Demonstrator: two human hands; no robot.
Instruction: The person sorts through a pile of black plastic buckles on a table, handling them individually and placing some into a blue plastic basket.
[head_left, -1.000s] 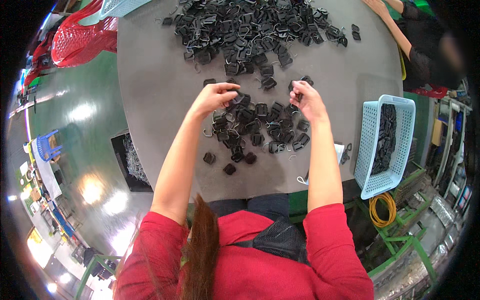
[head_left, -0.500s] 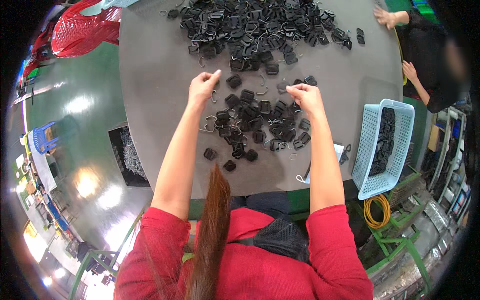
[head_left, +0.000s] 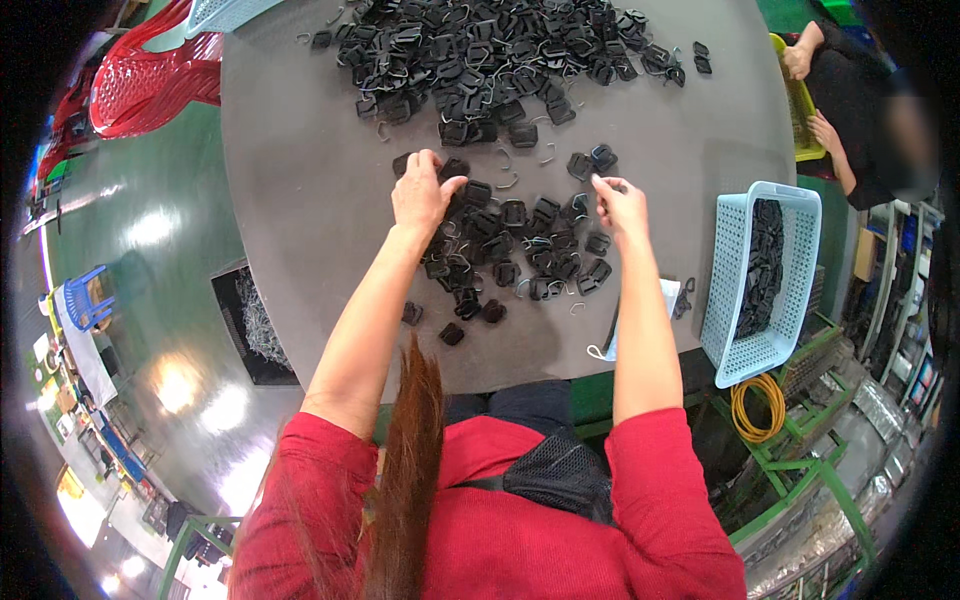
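Observation:
My left hand [head_left: 424, 196] is open over the upper left of a small cluster of black plastic buckle-like pieces [head_left: 495, 235]. Its thumb and fingers are spread close to one black piece [head_left: 455, 168]; whether they touch it I cannot tell. Another black piece [head_left: 401, 164] lies just beside the fingertips. At the cluster's right side, my right hand [head_left: 622, 208] is closed in a pinch, with something dark and small at its fingers, too hidden to name. Two black pieces [head_left: 590, 162] rest just beyond it. Loose bent wire hooks [head_left: 508, 182] lie between the hands.
A large heap of black pieces [head_left: 480, 60] covers the table's far side. To the right stands a light blue basket [head_left: 735, 290] of black parts. A face mask [head_left: 668, 292] lies by my right forearm. Across the right edge, a co-worker's hands touch a yellow-green basket [head_left: 800, 110].
My left hand has opened from a pinch and come slightly nearer. My right hand has drawn back, and the black piece at its fingertips no longer shows there. The co-worker's hands have moved to a yellow-green basket.

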